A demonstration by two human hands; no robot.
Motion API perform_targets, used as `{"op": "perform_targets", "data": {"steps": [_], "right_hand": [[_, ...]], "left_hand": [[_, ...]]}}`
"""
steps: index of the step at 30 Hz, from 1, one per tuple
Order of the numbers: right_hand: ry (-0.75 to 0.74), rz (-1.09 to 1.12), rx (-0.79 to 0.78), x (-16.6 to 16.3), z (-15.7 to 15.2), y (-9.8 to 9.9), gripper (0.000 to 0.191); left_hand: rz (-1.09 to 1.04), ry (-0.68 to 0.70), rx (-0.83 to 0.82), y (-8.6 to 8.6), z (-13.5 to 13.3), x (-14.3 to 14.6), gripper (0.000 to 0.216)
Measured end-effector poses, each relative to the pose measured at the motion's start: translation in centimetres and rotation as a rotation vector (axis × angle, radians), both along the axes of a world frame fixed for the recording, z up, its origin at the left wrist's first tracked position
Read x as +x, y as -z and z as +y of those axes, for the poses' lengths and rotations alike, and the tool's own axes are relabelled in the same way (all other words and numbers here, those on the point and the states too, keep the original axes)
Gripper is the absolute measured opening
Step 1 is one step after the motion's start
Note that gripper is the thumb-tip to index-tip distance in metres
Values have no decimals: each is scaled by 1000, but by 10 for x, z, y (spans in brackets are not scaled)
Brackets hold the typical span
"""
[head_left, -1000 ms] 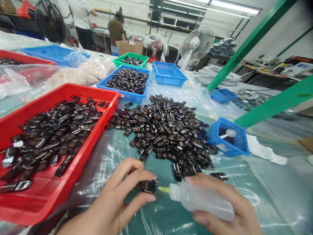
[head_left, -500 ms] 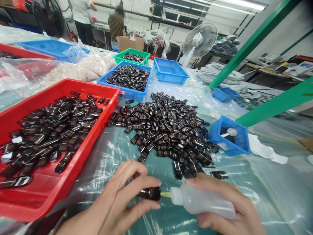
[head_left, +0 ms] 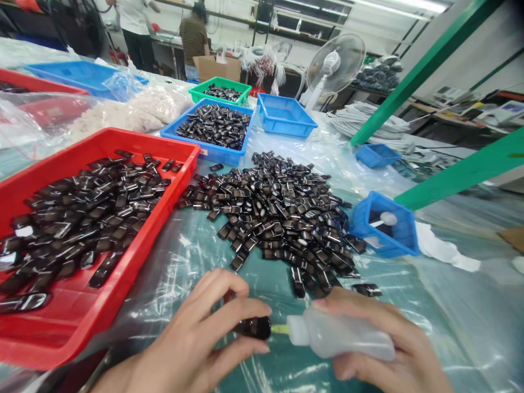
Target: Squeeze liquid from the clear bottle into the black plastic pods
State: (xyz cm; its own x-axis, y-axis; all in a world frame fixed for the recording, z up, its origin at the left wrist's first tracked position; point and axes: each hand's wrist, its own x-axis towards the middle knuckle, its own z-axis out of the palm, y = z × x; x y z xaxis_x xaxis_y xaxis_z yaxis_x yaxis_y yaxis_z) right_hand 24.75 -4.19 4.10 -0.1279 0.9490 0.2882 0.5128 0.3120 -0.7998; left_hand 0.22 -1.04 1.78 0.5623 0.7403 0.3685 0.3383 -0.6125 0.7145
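Observation:
Low in the view, my left hand (head_left: pixel 204 333) is closed on a small glossy black plastic casing (head_left: pixel 254 327), pinched between thumb and fingers. My right hand (head_left: pixel 385 338) wraps round a translucent squeeze bottle (head_left: pixel 347 333) lying nearly level. Its thin yellowish nozzle (head_left: pixel 280 329) points left and meets the end of the casing; whether the tip goes inside I cannot tell. Just beyond both hands spreads a pile of similar black casings (head_left: pixel 282 213). To the left, a red tray (head_left: pixel 135 262) holds many more of them.
Behind the pile stand a blue tray (head_left: pixel 229 156) and a green tray (head_left: pixel 245 95) of black parts. A small blue bin (head_left: pixel 385 240) with a white-headed tool sits right, beside green metal posts (head_left: pixel 462 172). A fan (head_left: pixel 333 63) and two people are farther back.
The hands, casing and bottle keep almost the same pose. The view has shifted very slightly, with the trays a little higher in it.

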Motion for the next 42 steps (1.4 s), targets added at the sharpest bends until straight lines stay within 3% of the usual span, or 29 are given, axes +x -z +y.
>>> {"op": "perform_targets", "data": {"steps": [11,17,32,42], "right_hand": [[-81,-14,4,0,0,2,32],[-67,-4,-24,0,-1,2,34],[-161,-84,-4,6,1,5,36],[-13,-41,16,-4,-3,7,28]], "left_hand": [[117,70,-58,3,3,-3,12],[259,57,29,-3,-1,-8,26],[185,118,-55,1,-2,-6,14],[145,112,-103,3,-3,-5,13]]}}
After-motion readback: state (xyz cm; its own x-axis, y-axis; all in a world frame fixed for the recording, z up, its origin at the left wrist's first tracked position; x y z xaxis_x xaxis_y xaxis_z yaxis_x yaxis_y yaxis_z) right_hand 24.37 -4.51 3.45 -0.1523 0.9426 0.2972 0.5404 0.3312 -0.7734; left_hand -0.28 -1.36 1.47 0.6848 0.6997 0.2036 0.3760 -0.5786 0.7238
